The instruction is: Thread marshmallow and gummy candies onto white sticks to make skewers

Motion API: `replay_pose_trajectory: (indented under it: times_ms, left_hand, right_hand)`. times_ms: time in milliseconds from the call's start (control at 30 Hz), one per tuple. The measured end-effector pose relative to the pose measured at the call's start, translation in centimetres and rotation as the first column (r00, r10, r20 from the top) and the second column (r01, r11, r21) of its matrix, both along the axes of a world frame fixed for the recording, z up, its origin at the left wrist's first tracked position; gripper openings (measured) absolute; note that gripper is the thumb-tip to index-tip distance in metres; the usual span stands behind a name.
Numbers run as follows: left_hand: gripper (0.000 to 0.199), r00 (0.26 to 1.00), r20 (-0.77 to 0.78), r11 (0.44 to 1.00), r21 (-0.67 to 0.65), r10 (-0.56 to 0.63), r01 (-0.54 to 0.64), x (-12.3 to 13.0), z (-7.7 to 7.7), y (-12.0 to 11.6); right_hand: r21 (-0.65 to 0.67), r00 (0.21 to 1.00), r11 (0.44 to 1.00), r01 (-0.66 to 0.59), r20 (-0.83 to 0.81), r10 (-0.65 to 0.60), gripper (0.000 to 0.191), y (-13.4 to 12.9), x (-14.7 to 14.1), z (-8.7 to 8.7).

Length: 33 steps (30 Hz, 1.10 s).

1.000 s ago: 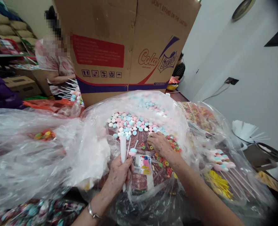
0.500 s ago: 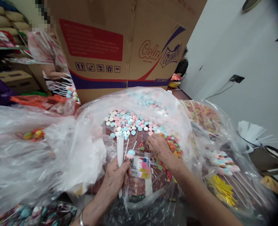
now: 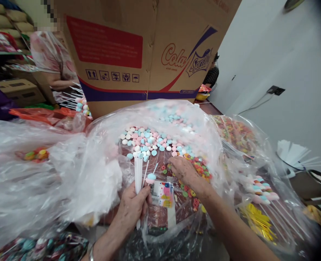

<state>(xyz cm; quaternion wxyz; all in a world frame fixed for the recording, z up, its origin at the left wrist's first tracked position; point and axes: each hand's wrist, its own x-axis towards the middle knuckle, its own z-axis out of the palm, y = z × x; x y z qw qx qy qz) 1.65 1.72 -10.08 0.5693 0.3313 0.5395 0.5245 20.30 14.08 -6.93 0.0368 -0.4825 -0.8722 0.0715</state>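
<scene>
Several white sticks upright, gripped in the left hand; blue and pink sweets on one stick, just above the grip. Right hand at the candy rings; whether closed, cannot be told.

From here I can't make out the fingertips of the right hand, bent down at the candy rings, nor whether they pinch one. The left hand hides the middle of the white sticks; its silver bangle is cut off below. The far marshmallows blur under cloudy plastic. The carton runs out of view above, its red panel unreadable, partly hiding a person
</scene>
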Motion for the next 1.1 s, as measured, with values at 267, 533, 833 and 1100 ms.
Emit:
replay_pose_trajectory:
  times_ms: [267,533,833,1100]
  left_hand:
    - [0.036,1.0,-0.026,1.0,0.009,-0.013,0.014,-0.2,-0.5,-0.1]
    - [0.037,1.0,-0.014,1.0,0.008,0.0,0.0,0.0,-0.2,0.0]
    - [0.033,1.0,-0.022,1.0,-0.005,-0.016,0.016,-0.1,-0.1,-0.1]
    - [0.027,0.998,-0.054,1.0,0.004,-0.023,0.024,0.0,0.3,-0.2]
  right_hand:
    - [0.004,0.999,1.0,0.016,-0.042,-0.016,0.021,0.1,-0.9,-0.2]
    - [-0.059,0.956,0.997,-0.05,-0.29,0.031,0.025,-0.4,0.7,0.7]
    - [-0.036,0.973,0.994,-0.104,-0.209,0.094,0.019,-1.0,0.0,-1.5]
    - [-0.237,0.815,0.967,0.094,-0.539,-0.211,0.009,-2.1,-1.0,-0.5]
